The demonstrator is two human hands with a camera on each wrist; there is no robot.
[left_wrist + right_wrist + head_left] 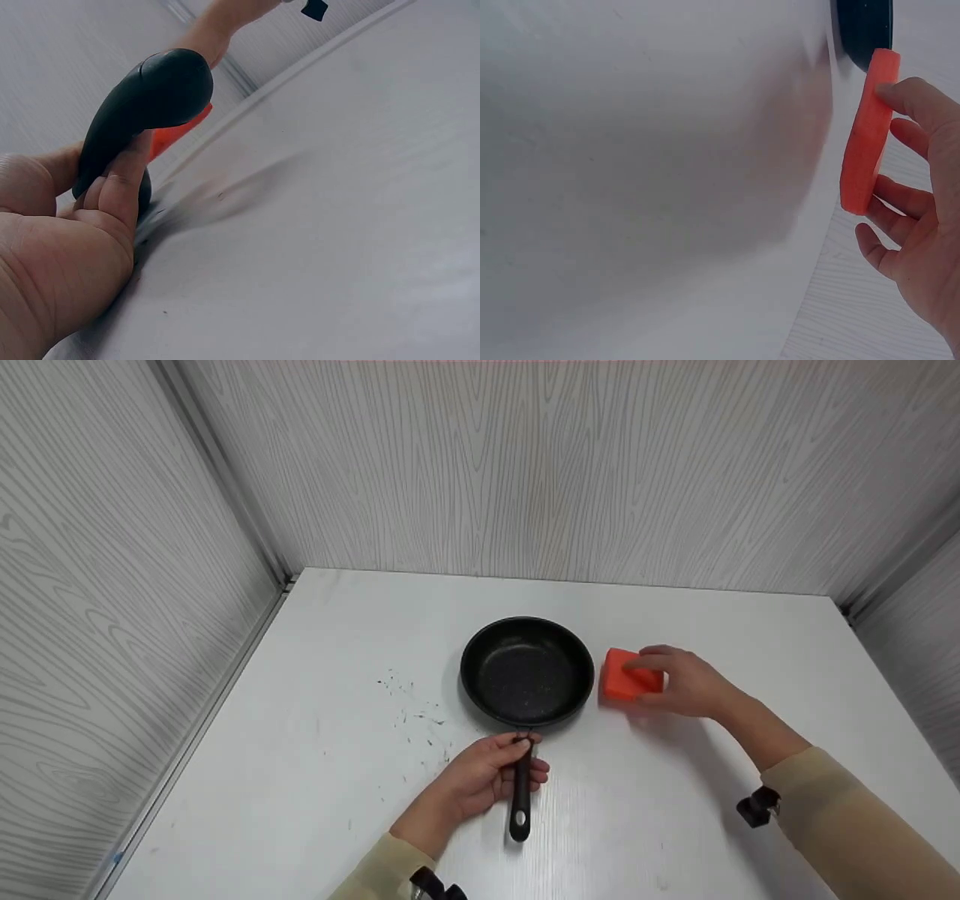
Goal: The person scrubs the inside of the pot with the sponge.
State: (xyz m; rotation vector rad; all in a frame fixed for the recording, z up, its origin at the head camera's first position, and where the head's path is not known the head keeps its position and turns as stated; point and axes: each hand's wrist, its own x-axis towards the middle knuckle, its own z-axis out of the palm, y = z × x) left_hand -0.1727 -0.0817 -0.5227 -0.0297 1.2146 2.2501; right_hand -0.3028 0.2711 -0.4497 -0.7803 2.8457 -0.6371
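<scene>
A black frying pan (525,671) sits mid-table with its cooking side up and its handle (520,802) toward me. My left hand (487,776) grips that handle near the pan, thumb on top and fingers wrapped beneath; the left wrist view shows the handle's rounded end (176,86) close up. Right of the pan, my right hand (686,682) holds an orange-red sponge (622,675) by its edges. In the right wrist view the sponge (866,142) is pinched between thumb and fingers, held up off the white surface near the pan's side (864,30).
Small dark crumbs (427,718) lie scattered on the white table (315,660) left of the pan. Pale wood-grain panels rise at the back (555,472) and on the left (112,607), with another at the right edge.
</scene>
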